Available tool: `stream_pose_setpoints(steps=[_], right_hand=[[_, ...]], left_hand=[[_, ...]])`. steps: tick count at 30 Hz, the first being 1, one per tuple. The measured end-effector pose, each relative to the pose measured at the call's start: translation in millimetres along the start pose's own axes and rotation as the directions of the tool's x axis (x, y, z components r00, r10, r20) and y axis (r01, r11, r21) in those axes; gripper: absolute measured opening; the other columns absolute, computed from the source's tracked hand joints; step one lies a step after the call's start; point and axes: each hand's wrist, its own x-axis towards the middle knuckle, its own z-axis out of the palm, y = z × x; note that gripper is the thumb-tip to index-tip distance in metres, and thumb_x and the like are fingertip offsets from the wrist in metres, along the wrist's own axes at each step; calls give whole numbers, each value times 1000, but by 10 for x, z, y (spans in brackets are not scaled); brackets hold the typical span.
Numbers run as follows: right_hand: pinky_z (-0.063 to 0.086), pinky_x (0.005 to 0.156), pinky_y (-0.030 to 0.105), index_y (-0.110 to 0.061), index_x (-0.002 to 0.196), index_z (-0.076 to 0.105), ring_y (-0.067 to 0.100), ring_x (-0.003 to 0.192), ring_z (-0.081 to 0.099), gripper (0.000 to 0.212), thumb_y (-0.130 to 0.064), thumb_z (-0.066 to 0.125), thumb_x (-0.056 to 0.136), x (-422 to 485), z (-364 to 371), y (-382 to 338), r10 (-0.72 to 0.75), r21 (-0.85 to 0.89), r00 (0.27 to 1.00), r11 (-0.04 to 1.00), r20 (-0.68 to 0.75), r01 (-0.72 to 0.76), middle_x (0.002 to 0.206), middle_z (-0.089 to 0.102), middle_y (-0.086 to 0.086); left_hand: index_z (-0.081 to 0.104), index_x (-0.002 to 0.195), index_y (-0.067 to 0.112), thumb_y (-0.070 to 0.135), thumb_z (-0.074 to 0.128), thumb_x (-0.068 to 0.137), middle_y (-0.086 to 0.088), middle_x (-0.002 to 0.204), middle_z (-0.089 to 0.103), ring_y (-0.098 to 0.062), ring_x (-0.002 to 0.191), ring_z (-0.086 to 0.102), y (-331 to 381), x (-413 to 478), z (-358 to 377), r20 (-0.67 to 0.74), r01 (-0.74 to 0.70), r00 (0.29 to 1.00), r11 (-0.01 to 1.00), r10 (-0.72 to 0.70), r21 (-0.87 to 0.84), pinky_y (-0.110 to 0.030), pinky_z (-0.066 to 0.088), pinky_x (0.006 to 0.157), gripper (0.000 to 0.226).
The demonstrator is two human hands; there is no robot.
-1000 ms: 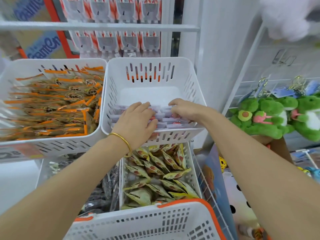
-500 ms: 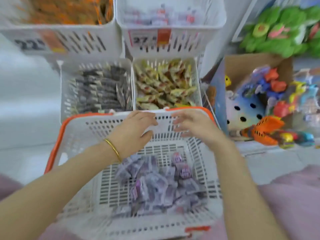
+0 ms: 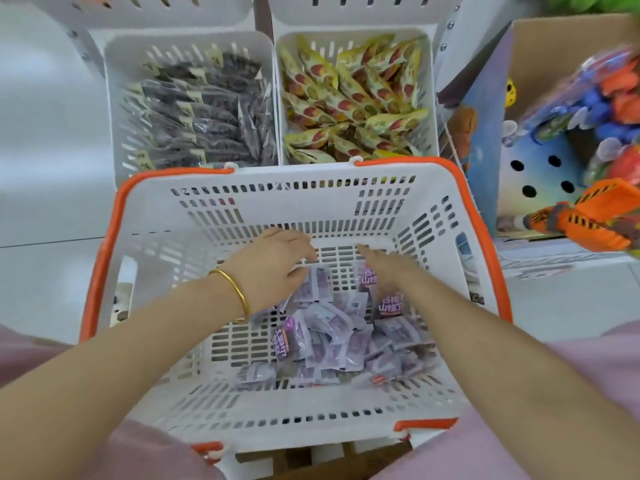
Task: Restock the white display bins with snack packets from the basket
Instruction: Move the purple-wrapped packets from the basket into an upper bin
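Observation:
A white basket with an orange rim sits in front of me, holding several purple snack packets in a loose heap on its floor. My left hand, with a gold bangle on the wrist, reaches down inside the basket, fingers relaxed, just over the far edge of the heap. My right hand is stretched out flat over the packets beside it, blurred by motion. Neither hand holds a packet. Two white display bins stand behind the basket: one with dark packets, one with yellow packets.
More white bins hang above, only their fronts showing. A cardboard box of colourful toys stands at the right, with an orange toy sticking out near the basket. My pink-clad knees flank the basket.
My hands left the upper bin, came down over the basket rim and now reach inside onto the purple packets. My view tilted down from the shelf to the basket.

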Motion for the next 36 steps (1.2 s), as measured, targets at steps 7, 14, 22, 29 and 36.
stream_pose_setpoints(steps=[7,14,22,29,36], right_hand=[[48,84,36,-11,124,43,29,106,54,53,0,67,78,-20,221,-5,-56,65,996,996,-70,61,131,44,14],[40,92,30,-14,131,47,26,120,49,76,-17,85,65,-512,-646,175,20,380,966,921,-259,82,132,50,5],[42,59,15,-8,107,56,-2,64,47,42,-11,80,73,-1629,-1589,-319,-183,607,842,618,-507,500,93,53,-2],[56,70,27,-20,135,42,11,99,63,59,-32,68,84,-1745,-1422,-453,90,827,834,227,-544,515,115,58,-3],[56,65,32,-11,88,64,13,68,65,14,-9,73,78,-1809,-1334,-472,92,764,770,244,-631,597,79,69,5]], left_hand=[[54,126,18,18,45,96,2,142,43,-12,134,32,-8,68,42,52,32,998,999,-30,-29,-16,8,108,32],[42,135,16,21,49,95,-5,142,41,-20,130,38,71,88,-67,68,110,993,980,-100,-164,-27,27,108,41],[40,127,26,23,78,71,-1,126,55,-23,112,59,426,51,-546,85,138,988,478,-131,-867,-49,52,90,68],[42,131,8,1,72,74,-18,123,60,-36,101,64,339,-77,-663,68,85,984,96,-162,-992,-54,55,77,65],[42,133,12,12,73,74,-14,127,60,-36,106,63,303,-136,-709,33,38,983,28,-178,-999,-56,51,86,67]])
